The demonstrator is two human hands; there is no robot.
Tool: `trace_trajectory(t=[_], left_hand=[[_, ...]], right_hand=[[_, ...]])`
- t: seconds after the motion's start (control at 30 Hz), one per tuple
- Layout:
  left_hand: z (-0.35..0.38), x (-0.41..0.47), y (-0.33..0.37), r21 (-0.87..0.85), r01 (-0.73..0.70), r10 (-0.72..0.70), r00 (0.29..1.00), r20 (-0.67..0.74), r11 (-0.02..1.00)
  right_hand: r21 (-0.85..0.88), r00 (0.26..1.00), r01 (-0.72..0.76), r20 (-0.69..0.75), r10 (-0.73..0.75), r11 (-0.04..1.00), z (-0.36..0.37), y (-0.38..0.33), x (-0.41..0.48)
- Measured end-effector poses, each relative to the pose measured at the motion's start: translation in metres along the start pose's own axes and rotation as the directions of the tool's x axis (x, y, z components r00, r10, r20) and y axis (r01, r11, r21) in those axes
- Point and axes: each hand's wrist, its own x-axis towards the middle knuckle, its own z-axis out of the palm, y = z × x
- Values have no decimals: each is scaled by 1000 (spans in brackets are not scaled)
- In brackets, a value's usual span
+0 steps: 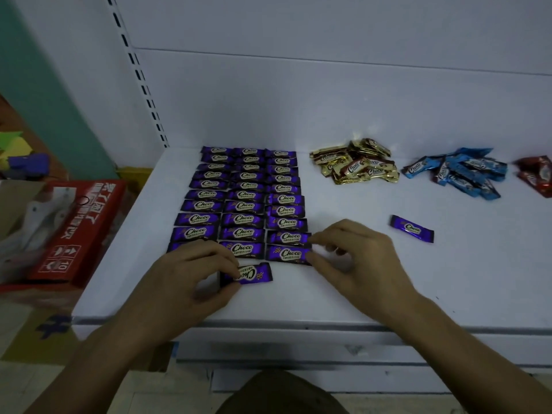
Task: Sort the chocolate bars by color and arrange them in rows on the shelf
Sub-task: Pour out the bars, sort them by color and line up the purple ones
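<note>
Several purple chocolate bars (243,204) lie in three neat columns on the white shelf (388,279). My left hand (191,276) pinches an upside-down purple bar (254,274) just below the middle column. My right hand (361,258) touches the right end of the nearest bar of the right column (288,253) with its fingertips. One loose purple bar (412,228) lies apart to the right. Behind it sit unsorted heaps: gold bars (355,162), blue bars (460,171) and red bars (536,174) at the frame's right edge.
A red cardboard box (80,231) and other clutter stand on the floor left of the shelf. The shelf's white back panel (328,100) rises behind the bars, and a slotted upright (143,85) runs along its left side.
</note>
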Motion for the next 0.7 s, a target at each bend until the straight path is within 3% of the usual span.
trace_trajectory(t=[0.1, 0.23, 0.37, 0.6, 0.7], left_hand=[[1, 0, 0, 6, -10, 10, 1000, 5, 1000], [0, 1, 2, 32, -6, 7, 1000, -17, 999], [-1, 2, 4, 44, 1, 0, 1000, -23, 999], [0, 1, 2, 35, -9, 11, 999, -40, 999], [0, 2, 4, 45, -20, 22, 999, -41, 999]], right_hand=[[-103, 995, -101, -26, 99, 990, -24, 23, 2], [-278, 943, -332, -98, 317, 902, -56, 68, -2], [-351, 881, -441, 7, 473, 826, -72, 96, -12], [-259, 879, -449, 44, 475, 855, -71, 88, -9], [-99, 909, -408, 48, 414, 907, -68, 69, -5]])
